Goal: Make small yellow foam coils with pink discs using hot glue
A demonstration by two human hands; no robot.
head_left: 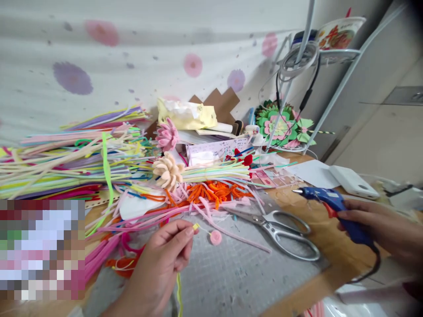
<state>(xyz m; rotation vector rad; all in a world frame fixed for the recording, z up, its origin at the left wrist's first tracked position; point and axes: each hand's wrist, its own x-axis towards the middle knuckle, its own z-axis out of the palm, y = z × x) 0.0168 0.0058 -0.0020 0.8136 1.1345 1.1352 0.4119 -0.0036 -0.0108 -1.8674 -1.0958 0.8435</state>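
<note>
Right of the scissors (263,220), the right hand (376,220) grips a red-triggered blue glue gun (330,197); left of them, a round pink disc (216,237) is near a tiny yellow piece (196,226) pinched in the left hand (161,255).

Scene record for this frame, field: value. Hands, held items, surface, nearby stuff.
left hand: fingers pinching a small yellow piece
beside it: pink disc, apparently joined to the piece by a thin strand; contact with the mat unclear
right hand: gripping a blue glue gun, nozzle pointing toward the left of the picture
surface: grey mat
between hands: silver scissors
behind: cream flower, pink flower, orange fuzzy stems
far left: multicoloured stem pile
</note>
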